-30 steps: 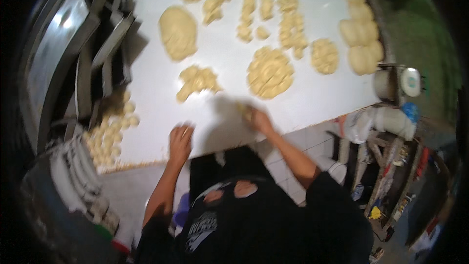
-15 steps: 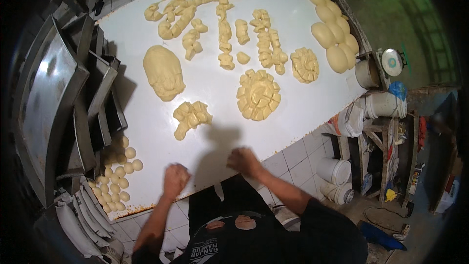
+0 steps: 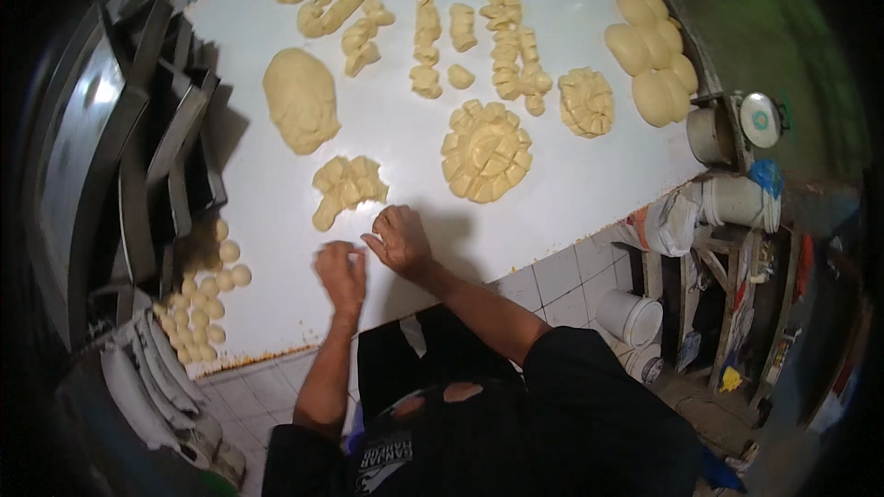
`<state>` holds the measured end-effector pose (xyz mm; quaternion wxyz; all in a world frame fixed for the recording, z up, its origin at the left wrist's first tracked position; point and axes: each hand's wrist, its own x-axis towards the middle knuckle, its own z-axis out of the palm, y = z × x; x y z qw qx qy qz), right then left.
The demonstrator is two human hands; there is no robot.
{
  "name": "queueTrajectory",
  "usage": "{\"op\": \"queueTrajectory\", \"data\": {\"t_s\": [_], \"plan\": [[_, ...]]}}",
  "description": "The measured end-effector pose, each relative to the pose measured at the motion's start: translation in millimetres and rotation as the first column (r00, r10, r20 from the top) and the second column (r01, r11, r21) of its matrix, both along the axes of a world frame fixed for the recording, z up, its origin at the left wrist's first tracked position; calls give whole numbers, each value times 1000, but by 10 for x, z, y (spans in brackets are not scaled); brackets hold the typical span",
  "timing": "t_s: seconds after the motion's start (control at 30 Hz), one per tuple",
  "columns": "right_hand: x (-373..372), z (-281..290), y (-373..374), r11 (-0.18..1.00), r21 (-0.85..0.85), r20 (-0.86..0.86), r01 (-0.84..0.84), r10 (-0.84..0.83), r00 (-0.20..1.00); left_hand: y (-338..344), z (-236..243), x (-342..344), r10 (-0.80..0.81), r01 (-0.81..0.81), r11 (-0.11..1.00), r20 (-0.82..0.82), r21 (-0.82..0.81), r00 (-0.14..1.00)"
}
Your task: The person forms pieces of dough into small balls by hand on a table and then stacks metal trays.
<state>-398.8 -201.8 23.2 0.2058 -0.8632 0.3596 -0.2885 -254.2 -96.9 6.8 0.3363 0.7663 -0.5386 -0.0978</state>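
Note:
My left hand (image 3: 341, 274) is over the near part of the white table, slightly blurred, with its thumb apart from bent fingers. Beside it, my right hand (image 3: 401, 239) has loosely curled fingers and a thumb pointing toward the left hand. No dough shows in either hand, though the palms are hidden. Just beyond them lies a small cluster of cut dough pieces (image 3: 348, 186). A large smooth dough lump (image 3: 301, 99) rests farther left. Two round, scored dough slabs, one larger (image 3: 486, 152) and one smaller (image 3: 587, 103), lie to the right.
Small dough balls (image 3: 198, 308) sit at the table's near left corner, beside stacked metal trays (image 3: 138, 147). Strips of cut dough (image 3: 426, 28) lie across the far side. Big dough ovals (image 3: 649, 46) line the far right edge, near a metal pot (image 3: 709, 135) and buckets (image 3: 631, 316).
My right hand has moved left and forward, close to my left hand. Both are nearer the cut dough cluster. The whole view has shifted slightly.

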Motion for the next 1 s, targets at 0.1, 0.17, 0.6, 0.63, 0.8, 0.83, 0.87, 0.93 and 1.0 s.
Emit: {"op": "queueTrajectory", "data": {"t_s": [0.1, 0.17, 0.6, 0.63, 0.8, 0.83, 0.87, 0.93, 1.0], "plan": [[-554, -327, 451, 917, -6, -125, -399, 395, 910, 738, 65, -12, -240, 241, 971, -99, -6, 966], [-738, -256, 90, 843, 134, -322, -521, 534, 781, 1004, -30, 470, -187, 181, 971, 27, 160, 982], [-99, -106, -388, 942, 13, -119, -335, 334, 935, 315, 81, 460, 338, -338, 941, 90, -8, 937], [-2, -198, -133, 983, -10, -230, -182, 175, 957, 270, 30, 190, 269, -272, 961, 55, 54, 962], [-642, -151, -163, 704, 572, -371, -421, 680, 633, 1123, -50, 361, -102, 98, 994, -94, -47, 990], [-565, -103, -295, 795, 455, -447, -401, 594, 669, 1127, -60, 556, 38, -60, 988, 158, 140, 987], [-415, -9, -403, 859, 345, -509, -379, 510, 694, 941, 12, 681, 174, -213, 963, 221, 163, 960], [-61, -11, -296, 960, -3, -128, -279, 277, 952, 428, 37, 552, 424, -419, 906, 111, -67, 899], [-213, -195, 101, 950, 3, -133, -312, 310, 941, 669, -214, 251, 236, -236, 972, -15, 18, 972]]}}
